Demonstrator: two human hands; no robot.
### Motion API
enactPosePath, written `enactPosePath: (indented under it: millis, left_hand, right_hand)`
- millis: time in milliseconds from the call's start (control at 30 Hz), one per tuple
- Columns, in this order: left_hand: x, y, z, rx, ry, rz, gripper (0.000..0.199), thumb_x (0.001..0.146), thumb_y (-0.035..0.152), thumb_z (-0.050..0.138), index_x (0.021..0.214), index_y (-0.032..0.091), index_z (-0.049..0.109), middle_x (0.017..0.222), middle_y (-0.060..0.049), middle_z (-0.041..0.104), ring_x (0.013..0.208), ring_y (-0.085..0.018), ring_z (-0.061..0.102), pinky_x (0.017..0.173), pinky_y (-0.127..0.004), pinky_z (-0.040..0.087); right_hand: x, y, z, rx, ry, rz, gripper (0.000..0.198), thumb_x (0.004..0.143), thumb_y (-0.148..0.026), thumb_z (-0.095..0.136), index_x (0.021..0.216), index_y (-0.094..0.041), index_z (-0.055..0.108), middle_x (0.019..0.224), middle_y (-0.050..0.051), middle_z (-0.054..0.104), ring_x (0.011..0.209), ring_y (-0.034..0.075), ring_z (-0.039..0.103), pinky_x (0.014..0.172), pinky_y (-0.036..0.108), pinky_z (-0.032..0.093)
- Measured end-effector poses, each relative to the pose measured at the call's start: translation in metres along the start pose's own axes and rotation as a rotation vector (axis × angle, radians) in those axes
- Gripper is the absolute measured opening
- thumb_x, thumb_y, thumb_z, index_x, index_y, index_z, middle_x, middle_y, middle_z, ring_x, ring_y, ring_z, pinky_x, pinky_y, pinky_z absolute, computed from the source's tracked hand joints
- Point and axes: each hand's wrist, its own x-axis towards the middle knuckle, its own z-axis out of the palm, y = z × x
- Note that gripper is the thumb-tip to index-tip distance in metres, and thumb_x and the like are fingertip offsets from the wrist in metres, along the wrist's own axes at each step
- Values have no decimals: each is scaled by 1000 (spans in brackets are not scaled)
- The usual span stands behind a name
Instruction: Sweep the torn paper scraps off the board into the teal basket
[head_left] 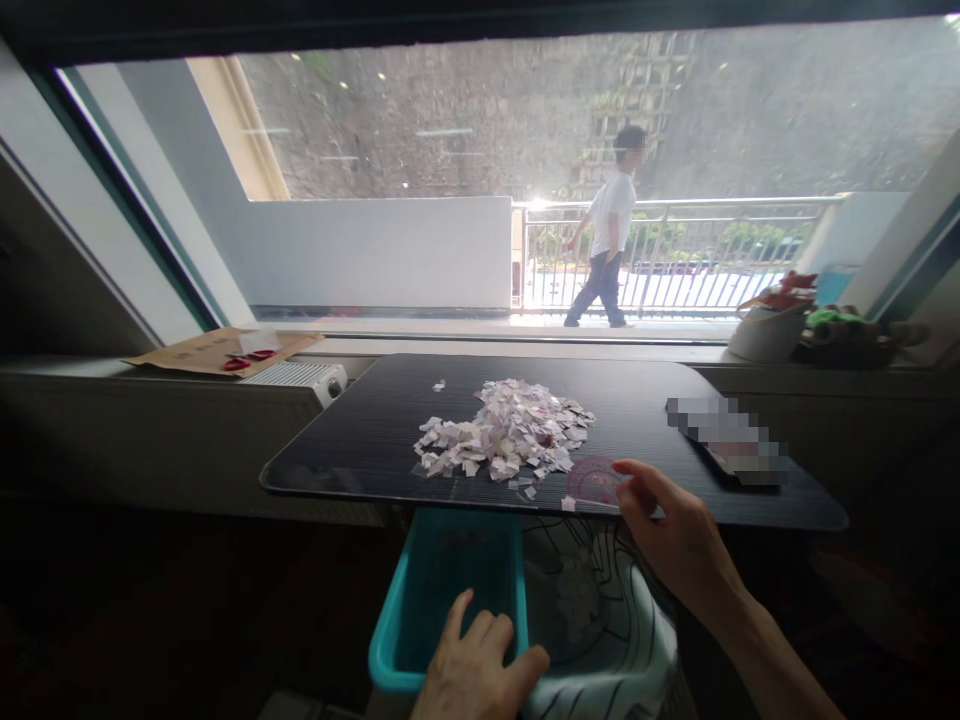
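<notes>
Holding the clear pink protractor (592,482) by its right end, our right hand (675,525) has thumb and forefinger drawn close together at the near edge of the dark bench (345,430). The protractor lies just beside the pile, on its near right side, with one small scrap (568,504) at its left end. We see the pile (525,425) of torn paper bits heaped on the middle of the bench, and a couple of stray bits (439,385) lie apart behind it on the left. Our left hand (476,665) is over the near end of the teal bin (386,665), fingers loosely spread and thumb out to the right; we cannot tell whether it touches the rim. The bin is below the bench's near edge, and beside it on the right is something pale with dark stripes (652,620). Toward the bench's right end lies a flat thing (727,440), too blurred to name. Beyond the window, a person (611,215) walks by the railing (690,250).
</notes>
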Motion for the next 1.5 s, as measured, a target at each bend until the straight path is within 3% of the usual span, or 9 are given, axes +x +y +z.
enactPosePath:
  millis: [133,333,600,767,967,1200,1400,1500]
  left_hand:
    - [1,1,6,30,6,10,14,89,29,56,102,30,59,83,-1,56,78,-21,56,93,-56,39]
    - [-1,-3,15,10,-14,14,28,75,32,71,101,29,58,85,-2,55,79,-23,56,93,-57,38]
    - [-1,-6,17,-60,-52,27,24,83,40,63,104,28,58,86,-3,55,81,-23,57,92,-59,37]
    - [3,2,3,-91,-63,-44,30,79,46,71,102,29,61,88,-2,56,84,-24,57,95,-57,35]
    - [8,11,-20,-133,-156,-98,35,77,33,74,109,28,60,93,-3,59,90,-23,56,100,-56,28]
    - [10,11,-26,-142,-192,-105,30,77,20,69,105,28,62,93,-3,59,90,-22,56,101,-56,27]
    - [8,6,-1,-63,-133,-79,13,76,27,73,85,26,64,84,-2,58,82,-22,57,96,-56,36]
    - [7,-1,16,5,48,3,11,85,31,62,74,26,61,74,-1,55,72,-20,55,92,-53,41]
  right_hand:
    - [-1,1,2,16,-10,22,27,86,-33,49,104,-20,65,71,-1,65,58,13,59,61,23,48]
    - [-9,3,-2,-10,2,14,27,86,-33,49,103,-20,65,70,-1,64,56,13,58,60,23,48]
    - [-15,2,-10,-26,52,6,27,86,-33,49,102,-19,66,69,-1,65,55,13,59,58,22,48]
    - [-14,3,-13,-32,49,17,28,85,-34,50,101,-19,67,67,-1,65,53,12,58,57,23,48]
    - [-8,0,-13,-7,22,60,28,85,-34,50,103,-20,66,68,-1,64,55,13,58,58,23,48]
    - [1,3,-14,-51,-35,56,30,85,-34,49,106,-19,66,69,0,65,57,14,58,61,26,47]
    - [13,12,-18,-30,45,79,33,83,-38,51,103,-18,68,67,0,67,53,14,57,55,24,46]
    - [19,15,-13,-38,82,83,34,84,-38,50,104,-18,68,67,1,67,54,14,58,57,25,47]
